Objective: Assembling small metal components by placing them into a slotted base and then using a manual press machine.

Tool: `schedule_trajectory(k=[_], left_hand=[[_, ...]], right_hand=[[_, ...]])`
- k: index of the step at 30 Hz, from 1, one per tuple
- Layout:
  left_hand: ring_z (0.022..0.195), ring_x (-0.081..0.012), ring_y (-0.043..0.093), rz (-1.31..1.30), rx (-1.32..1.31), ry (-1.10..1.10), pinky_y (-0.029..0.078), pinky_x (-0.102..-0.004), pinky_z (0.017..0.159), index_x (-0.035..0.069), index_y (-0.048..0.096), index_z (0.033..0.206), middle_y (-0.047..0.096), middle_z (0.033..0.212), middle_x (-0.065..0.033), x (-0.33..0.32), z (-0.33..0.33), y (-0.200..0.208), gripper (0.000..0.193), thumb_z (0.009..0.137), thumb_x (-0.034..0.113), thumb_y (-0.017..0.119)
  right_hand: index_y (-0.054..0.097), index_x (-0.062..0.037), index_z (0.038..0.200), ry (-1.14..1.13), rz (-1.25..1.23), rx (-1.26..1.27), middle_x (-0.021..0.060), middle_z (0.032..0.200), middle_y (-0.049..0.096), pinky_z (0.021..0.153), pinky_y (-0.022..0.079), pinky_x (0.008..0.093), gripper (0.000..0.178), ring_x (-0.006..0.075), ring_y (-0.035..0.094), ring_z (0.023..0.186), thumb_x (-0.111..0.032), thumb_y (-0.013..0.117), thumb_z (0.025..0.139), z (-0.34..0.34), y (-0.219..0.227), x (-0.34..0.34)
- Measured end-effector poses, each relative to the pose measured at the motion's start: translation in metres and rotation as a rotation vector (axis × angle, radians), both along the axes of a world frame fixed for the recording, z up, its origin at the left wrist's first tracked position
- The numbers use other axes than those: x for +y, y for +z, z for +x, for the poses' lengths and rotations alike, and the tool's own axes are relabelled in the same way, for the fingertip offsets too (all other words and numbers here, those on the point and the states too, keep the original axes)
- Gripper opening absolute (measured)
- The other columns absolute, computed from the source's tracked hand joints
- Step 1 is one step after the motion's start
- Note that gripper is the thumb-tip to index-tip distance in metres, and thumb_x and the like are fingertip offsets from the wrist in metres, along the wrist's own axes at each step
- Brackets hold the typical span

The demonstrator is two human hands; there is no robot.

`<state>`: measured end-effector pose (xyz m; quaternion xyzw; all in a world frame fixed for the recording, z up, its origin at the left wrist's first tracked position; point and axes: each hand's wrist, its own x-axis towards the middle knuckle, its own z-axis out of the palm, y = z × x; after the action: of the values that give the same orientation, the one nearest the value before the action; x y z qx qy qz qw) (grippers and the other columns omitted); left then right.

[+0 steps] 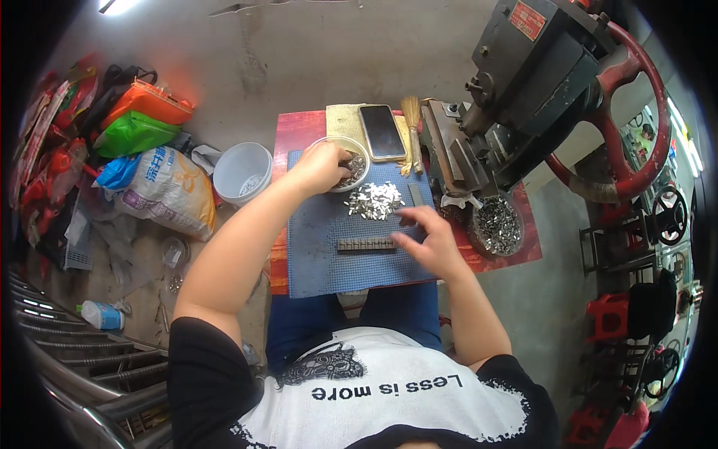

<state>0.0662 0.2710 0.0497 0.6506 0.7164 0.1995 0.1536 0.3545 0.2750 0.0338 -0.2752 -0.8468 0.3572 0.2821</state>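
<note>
My left hand (324, 168) reaches into a round white tub (362, 147) of small dark metal parts (354, 169). Its fingers curl in among the parts; what they hold, if anything, is hidden. My right hand (435, 243) hovers over the blue mesh mat (321, 258), thumb and index finger apart with nothing seen between them. Close to its thumb, a long metal block with a row of slots (366, 245) lies on the mat. Beyond the block spreads a loose pile of small shiny silver pieces (376, 200). A flat grey bar (416, 195) lies right of the pile.
A phone (383, 132) and a straw brush (412, 123) lie at the table's back. A dark hand press with a red wheel (643, 161) rises at right, beside a container of metal parts (496, 227). A white bucket (243, 170) and a filled sack (168, 187) stand left.
</note>
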Motion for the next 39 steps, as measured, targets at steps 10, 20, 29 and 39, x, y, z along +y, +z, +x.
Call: schedule_trajectory(k=[10, 20, 29, 39], left_hand=[[0.104, -0.0331, 0.059, 0.292, -0.029, 0.017, 0.048, -0.0412, 0.095, 0.011, 0.080, 0.096, 0.071, 0.103, -0.0128, -0.010, -0.004, -0.014, 0.022, 0.074, 0.017, 0.079], [0.121, -0.0287, 0.057, 0.327, -0.166, 0.002, 0.045, -0.0405, 0.103, 0.009, 0.079, 0.097, 0.071, 0.116, -0.0113, -0.022, -0.013, -0.010, 0.021, 0.076, 0.012, 0.079], [0.129, -0.0285, 0.056, 0.290, -0.418, 0.064, 0.046, -0.0389, 0.106, 0.013, 0.079, 0.104, 0.072, 0.116, -0.0145, -0.023, -0.021, -0.010, 0.024, 0.080, 0.013, 0.078], [0.126, -0.0284, 0.058, 0.397, -0.460, 0.083, 0.047, -0.0397, 0.105, 0.013, 0.080, 0.103, 0.075, 0.110, -0.0095, -0.029, -0.013, -0.002, 0.020, 0.084, 0.018, 0.077]], right_hand=[[0.067, -0.0015, 0.098, -0.034, 0.292, -0.019, 0.0163, 0.093, 0.067, 0.084, 0.049, 0.0444, 0.021, 0.0351, 0.061, 0.093, -0.022, 0.064, 0.094, -0.101, 0.020, 0.064], [0.064, 0.0019, 0.086, 0.156, 0.226, -0.248, 0.0243, 0.090, 0.067, 0.084, 0.048, 0.0506, 0.029, 0.0432, 0.062, 0.093, -0.024, 0.056, 0.097, -0.142, 0.032, 0.069], [0.068, -0.0012, 0.092, 0.131, -0.003, -0.235, 0.0209, 0.089, 0.069, 0.075, 0.052, 0.0418, 0.030, 0.0336, 0.067, 0.084, -0.031, 0.065, 0.095, -0.145, 0.045, 0.071], [0.071, 0.0011, 0.089, 0.095, -0.348, -0.165, 0.0077, 0.081, 0.071, 0.072, 0.051, 0.0321, 0.036, 0.0124, 0.062, 0.077, -0.034, 0.073, 0.092, -0.154, 0.041, 0.082]])
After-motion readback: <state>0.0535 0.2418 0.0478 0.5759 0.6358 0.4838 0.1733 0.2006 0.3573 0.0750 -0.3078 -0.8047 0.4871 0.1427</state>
